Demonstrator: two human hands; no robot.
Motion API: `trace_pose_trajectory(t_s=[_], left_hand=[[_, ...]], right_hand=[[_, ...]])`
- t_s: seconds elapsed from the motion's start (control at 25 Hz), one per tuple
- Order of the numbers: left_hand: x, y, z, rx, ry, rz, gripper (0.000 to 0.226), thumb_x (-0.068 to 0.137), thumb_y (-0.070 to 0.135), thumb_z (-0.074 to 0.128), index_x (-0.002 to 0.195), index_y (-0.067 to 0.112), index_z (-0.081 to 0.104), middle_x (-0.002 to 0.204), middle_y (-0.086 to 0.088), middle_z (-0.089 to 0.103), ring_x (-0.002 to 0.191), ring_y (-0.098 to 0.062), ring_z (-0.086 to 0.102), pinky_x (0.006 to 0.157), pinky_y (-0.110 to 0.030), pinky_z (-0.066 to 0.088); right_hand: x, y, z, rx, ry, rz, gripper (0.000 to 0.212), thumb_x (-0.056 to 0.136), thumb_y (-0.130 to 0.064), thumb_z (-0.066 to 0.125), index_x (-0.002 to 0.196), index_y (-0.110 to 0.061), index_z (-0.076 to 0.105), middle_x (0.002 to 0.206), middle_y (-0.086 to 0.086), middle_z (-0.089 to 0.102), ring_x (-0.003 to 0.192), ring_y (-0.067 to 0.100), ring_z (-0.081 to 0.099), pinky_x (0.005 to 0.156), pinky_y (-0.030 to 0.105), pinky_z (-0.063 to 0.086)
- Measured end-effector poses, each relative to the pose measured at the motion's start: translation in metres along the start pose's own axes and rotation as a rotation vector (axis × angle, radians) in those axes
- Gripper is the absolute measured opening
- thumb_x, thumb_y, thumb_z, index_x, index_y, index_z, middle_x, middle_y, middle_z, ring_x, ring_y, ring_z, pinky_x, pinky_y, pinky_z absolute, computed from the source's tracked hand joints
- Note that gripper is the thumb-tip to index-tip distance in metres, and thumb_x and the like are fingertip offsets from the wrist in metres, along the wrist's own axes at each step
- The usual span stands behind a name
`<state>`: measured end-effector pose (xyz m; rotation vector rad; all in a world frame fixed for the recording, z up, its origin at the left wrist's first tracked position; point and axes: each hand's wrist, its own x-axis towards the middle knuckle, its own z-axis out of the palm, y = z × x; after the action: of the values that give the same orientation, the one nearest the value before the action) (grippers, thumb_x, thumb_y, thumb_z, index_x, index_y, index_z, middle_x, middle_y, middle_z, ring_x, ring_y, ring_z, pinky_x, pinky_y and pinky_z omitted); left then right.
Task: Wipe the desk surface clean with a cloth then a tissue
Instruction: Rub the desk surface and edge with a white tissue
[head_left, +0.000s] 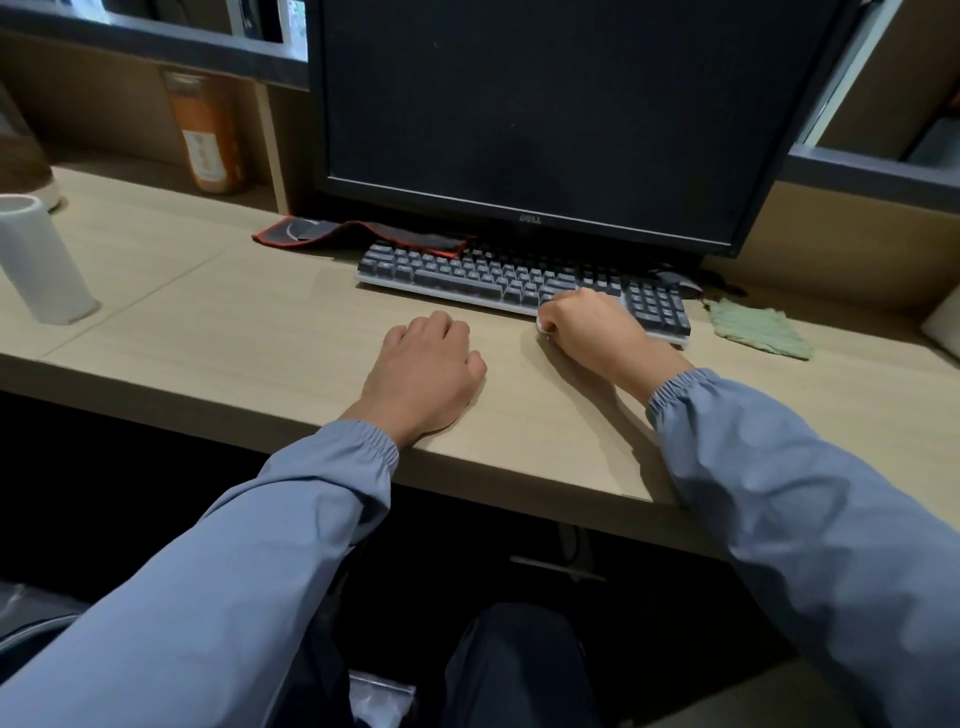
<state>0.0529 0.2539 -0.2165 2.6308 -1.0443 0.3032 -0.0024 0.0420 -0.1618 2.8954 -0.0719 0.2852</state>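
Desk (234, 332), cloth (758, 330) diagonal far right; right grip (587, 325) round tissue (541, 326), left grip (426, 369) loosely curled

A dark Dell monitor (545, 104) stands at the back edge of the desk (260, 338). A grey keyboard (493, 280) lies before it, with a red-trimmed mat (363, 236) beside it. An orange bottle (208, 140) sits back-left.
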Motion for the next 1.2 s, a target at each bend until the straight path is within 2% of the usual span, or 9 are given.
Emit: trace_pose_trajectory(t_s=[0.08, 0.24, 0.36, 0.48, 0.68, 0.84, 0.96, 1.08, 1.2], left_hand=[[0.000, 0.001, -0.001, -0.007, 0.004, 0.010, 0.035, 0.105, 0.036, 0.031, 0.119, 0.015, 0.055, 0.118, -0.005, 0.054, 0.106, -0.025, 0.050, 0.103, -0.044, 0.039], [-0.001, -0.001, 0.000, 0.000, 0.017, 0.018, 0.038, 0.105, 0.035, 0.029, 0.120, 0.014, 0.056, 0.118, -0.005, 0.055, 0.105, -0.025, 0.050, 0.102, -0.045, 0.041], [0.000, 0.003, 0.001, 0.034, 0.003, 0.027, 0.037, 0.106, 0.033, 0.028, 0.119, 0.012, 0.055, 0.117, -0.008, 0.054, 0.104, -0.027, 0.049, 0.101, -0.048, 0.042], [0.002, 0.010, -0.003, 0.033, -0.050, -0.024, 0.035, 0.107, 0.027, 0.027, 0.123, 0.009, 0.052, 0.120, -0.011, 0.051, 0.106, -0.029, 0.047, 0.101, -0.051, 0.041], [0.009, 0.044, -0.011, -0.112, -0.106, -0.085, 0.034, 0.101, 0.004, 0.038, 0.133, 0.007, 0.049, 0.135, -0.016, 0.049, 0.120, -0.037, 0.048, 0.104, -0.049, 0.042], [0.009, 0.056, 0.002, -0.114, -0.119, -0.089, 0.011, 0.101, 0.011, 0.035, 0.110, 0.018, 0.035, 0.126, -0.013, 0.044, 0.112, -0.034, 0.040, 0.104, -0.050, 0.034], [0.010, 0.051, 0.007, -0.126, -0.104, -0.090, 0.007, 0.102, 0.015, 0.034, 0.108, 0.019, 0.035, 0.122, -0.012, 0.044, 0.109, -0.033, 0.039, 0.104, -0.050, 0.034], [0.010, 0.053, 0.004, -0.091, -0.105, -0.055, 0.016, 0.104, 0.015, 0.032, 0.116, 0.013, 0.042, 0.124, -0.014, 0.044, 0.111, -0.035, 0.041, 0.104, -0.052, 0.034], [0.006, 0.055, 0.005, -0.045, -0.103, -0.041, 0.024, 0.107, 0.017, 0.028, 0.122, 0.009, 0.046, 0.125, -0.017, 0.045, 0.112, -0.037, 0.042, 0.103, -0.052, 0.034]], right_hand=[[-0.002, -0.002, -0.006, 0.000, -0.040, -0.026, 0.019, 0.091, 0.001, 0.051, 0.086, -0.010, 0.067, 0.093, 0.005, 0.062, 0.082, 0.028, 0.060, 0.064, 0.034, 0.042], [-0.046, -0.001, -0.017, 0.115, 0.001, -0.082, 0.018, 0.095, -0.012, 0.060, 0.092, -0.020, 0.076, 0.093, -0.005, 0.063, 0.081, 0.017, 0.063, 0.073, 0.035, 0.057], [-0.122, -0.026, -0.035, 0.239, 0.063, -0.171, 0.017, 0.099, -0.022, 0.062, 0.091, -0.025, 0.076, 0.081, -0.009, 0.055, 0.068, 0.012, 0.054, 0.059, 0.029, 0.049], [-0.168, -0.042, -0.041, 0.255, 0.064, -0.245, 0.007, 0.093, -0.014, 0.071, 0.093, -0.021, 0.073, 0.083, -0.002, 0.059, 0.072, 0.022, 0.055, 0.056, 0.033, 0.045], [-0.123, -0.017, -0.028, 0.262, 0.091, -0.187, 0.016, 0.092, -0.014, 0.063, 0.088, -0.019, 0.078, 0.079, 0.001, 0.064, 0.069, 0.024, 0.062, 0.060, 0.035, 0.052], [-0.041, 0.030, -0.007, 0.074, -0.010, -0.021, 0.020, 0.081, 0.000, 0.060, 0.078, -0.015, 0.073, 0.077, 0.007, 0.066, 0.070, 0.032, 0.062, 0.063, 0.038, 0.053], [-0.016, 0.041, -0.001, -0.010, -0.083, 0.017, 0.016, 0.069, 0.007, 0.056, 0.068, -0.007, 0.064, 0.072, 0.017, 0.061, 0.068, 0.040, 0.058, 0.059, 0.039, 0.051], [-0.031, 0.034, -0.012, 0.029, -0.067, -0.002, 0.023, 0.076, 0.005, 0.057, 0.075, -0.012, 0.072, 0.077, 0.010, 0.069, 0.072, 0.032, 0.063, 0.066, 0.040, 0.057], [-0.090, 0.012, -0.028, 0.159, -0.021, -0.091, 0.024, 0.090, -0.007, 0.061, 0.084, -0.021, 0.078, 0.080, -0.003, 0.067, 0.071, 0.018, 0.062, 0.066, 0.029, 0.053]])
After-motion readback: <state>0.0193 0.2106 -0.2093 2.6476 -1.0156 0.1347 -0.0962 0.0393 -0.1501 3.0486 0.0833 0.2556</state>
